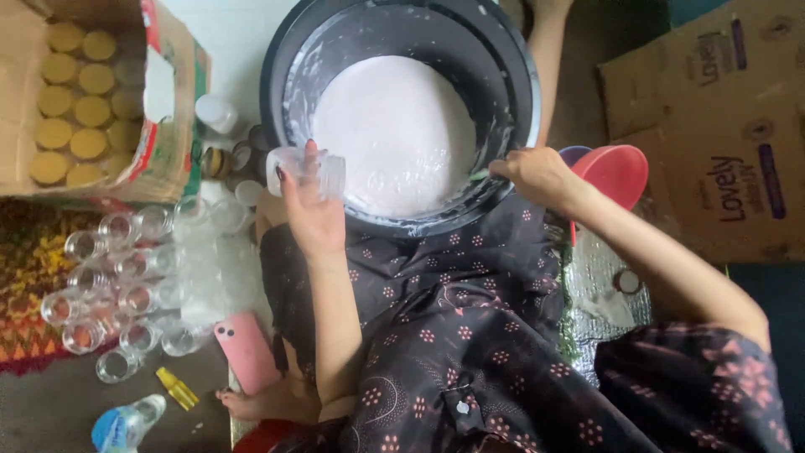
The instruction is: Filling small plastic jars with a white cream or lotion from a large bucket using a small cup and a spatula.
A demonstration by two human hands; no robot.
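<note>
Left hand [312,220] gripped small clear jar [306,170] over basin [524,101], frame centre.
Jar looked light, slick, breakable; held round its body. Right hand [537,174] pinched closed on something at the rim, unclear what.

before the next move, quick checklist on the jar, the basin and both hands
1. Left hand has the small clear jar secure: ok, fingers wrap it, held over the basin's near edge.
2. Jar mouth clear, no lid on it: cannot tell, the jar lies sideways and looks blurred.
3. Black basin holds enough white liquid: ok, a broad pool covers the bottom.
4. Right hand steady at the basin rim: ok, though whatever it grips is mostly hidden.
5. More empty jars to hand: ok, a cluster lies on the floor to the left.
6. Pink phone away from splashes: not ok, it lies close beside the knee.
</note>
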